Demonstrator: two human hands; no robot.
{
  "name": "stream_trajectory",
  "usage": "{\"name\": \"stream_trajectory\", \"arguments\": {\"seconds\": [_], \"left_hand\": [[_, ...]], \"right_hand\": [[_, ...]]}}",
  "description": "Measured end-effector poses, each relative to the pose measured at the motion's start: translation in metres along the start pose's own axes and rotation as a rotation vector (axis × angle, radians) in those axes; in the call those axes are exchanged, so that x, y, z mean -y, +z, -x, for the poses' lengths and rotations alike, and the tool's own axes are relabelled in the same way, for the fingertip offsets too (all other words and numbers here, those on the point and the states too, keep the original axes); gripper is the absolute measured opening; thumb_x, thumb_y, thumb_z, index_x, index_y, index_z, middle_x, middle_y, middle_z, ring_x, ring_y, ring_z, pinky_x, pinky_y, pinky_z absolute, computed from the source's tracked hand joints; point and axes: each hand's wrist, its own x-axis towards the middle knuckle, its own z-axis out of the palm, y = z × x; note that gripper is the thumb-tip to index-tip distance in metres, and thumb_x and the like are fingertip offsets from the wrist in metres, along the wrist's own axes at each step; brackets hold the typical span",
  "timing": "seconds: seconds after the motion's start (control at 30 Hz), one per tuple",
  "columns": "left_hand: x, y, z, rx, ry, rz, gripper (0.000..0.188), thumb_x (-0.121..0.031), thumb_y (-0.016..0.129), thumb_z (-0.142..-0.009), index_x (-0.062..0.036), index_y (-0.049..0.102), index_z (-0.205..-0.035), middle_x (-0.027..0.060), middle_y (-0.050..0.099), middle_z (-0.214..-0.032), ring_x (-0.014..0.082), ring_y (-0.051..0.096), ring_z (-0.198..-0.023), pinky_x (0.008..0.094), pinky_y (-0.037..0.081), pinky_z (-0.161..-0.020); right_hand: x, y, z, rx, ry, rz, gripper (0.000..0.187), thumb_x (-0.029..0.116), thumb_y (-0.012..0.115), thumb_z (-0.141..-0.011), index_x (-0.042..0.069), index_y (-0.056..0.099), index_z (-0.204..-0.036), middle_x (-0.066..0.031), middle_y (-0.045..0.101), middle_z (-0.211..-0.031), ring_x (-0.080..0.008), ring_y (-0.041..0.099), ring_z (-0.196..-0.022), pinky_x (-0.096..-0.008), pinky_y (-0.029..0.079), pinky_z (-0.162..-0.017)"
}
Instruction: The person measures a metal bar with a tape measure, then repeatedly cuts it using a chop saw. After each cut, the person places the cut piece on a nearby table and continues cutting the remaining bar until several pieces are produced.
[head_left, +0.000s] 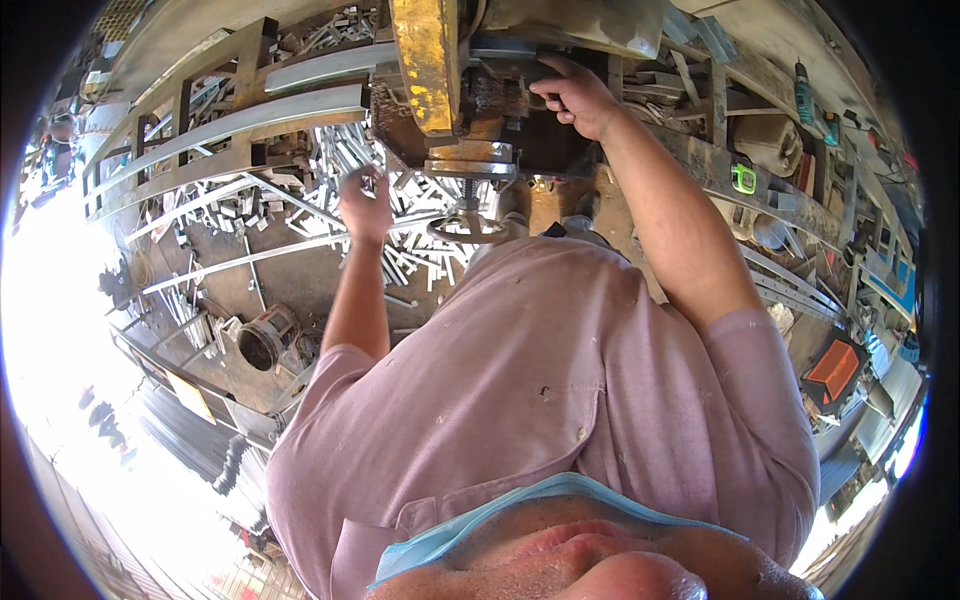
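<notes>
A worn yellow machine arm (425, 65) stands upright in front of me over a dark, greasy bed. Below it, a round handwheel (467, 229) sits on a threaded screw. My right hand (582, 98) is at the right side of the bed, index finger stretched toward the metal there and the other fingers loosely bent; I see nothing in it. To the left of the machine, my left hand (366, 207) is raised with its fingers curled in; whatever they may hold is hidden. Close to it lies a long pale metal bar (250, 118) along the support frame.
Cut metal pieces (415, 255) cover the floor under the machine. An open bucket-like container (262, 345) stands at the left. On the right-hand bench are a small green-rimmed device (743, 179) and a green power tool (803, 95). An orange-and-black box (835, 371) lies farther right.
</notes>
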Motion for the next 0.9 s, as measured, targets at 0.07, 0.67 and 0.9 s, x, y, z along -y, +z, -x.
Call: {"name": "stream_trajectory", "arguments": {"seconds": [0.07,0.67,0.9], "left_hand": [[0.000,0.017,0.049,0.134,-0.103,0.088,0.018,-0.022,0.074,-0.094,-0.0067,0.074,-0.103,0.0129,0.074,-0.100,0.0304,0.069,-0.085,0.0409,0.056,-0.079],[-0.128,0.017,0.100,0.618,0.515,-0.308,0.035,-0.045,0.070,-0.092,-0.0157,0.074,-0.111,0.0081,0.074,-0.107,0.0305,0.065,-0.110,0.0461,0.049,-0.097],[-0.158,0.033,0.090,0.922,0.279,-0.660,0.040,-0.047,0.062,-0.098,-0.0164,0.069,-0.122,0.0125,0.078,-0.100,0.0329,0.075,-0.094,0.0479,0.057,-0.086]], "right_hand": [[0.000,0.000,0.000,-0.005,-0.001,0.012,0.080,0.005,0.073,-0.092,0.012,0.037,-0.163,-0.0048,0.061,-0.086,-0.0088,0.047,-0.063,-0.0234,0.029,-0.048],[-0.006,-0.013,-0.007,0.179,-0.012,-0.021,0.083,0.006,0.071,-0.093,0.012,0.032,-0.166,-0.0020,0.059,-0.085,-0.0071,0.046,-0.064,-0.0220,0.028,-0.049],[-0.003,-0.016,-0.004,0.222,-0.023,-0.023,0.087,0.005,0.070,-0.092,0.011,0.027,-0.167,0.0016,0.048,-0.068,-0.0079,0.040,-0.059,-0.0245,0.027,-0.048]]}}
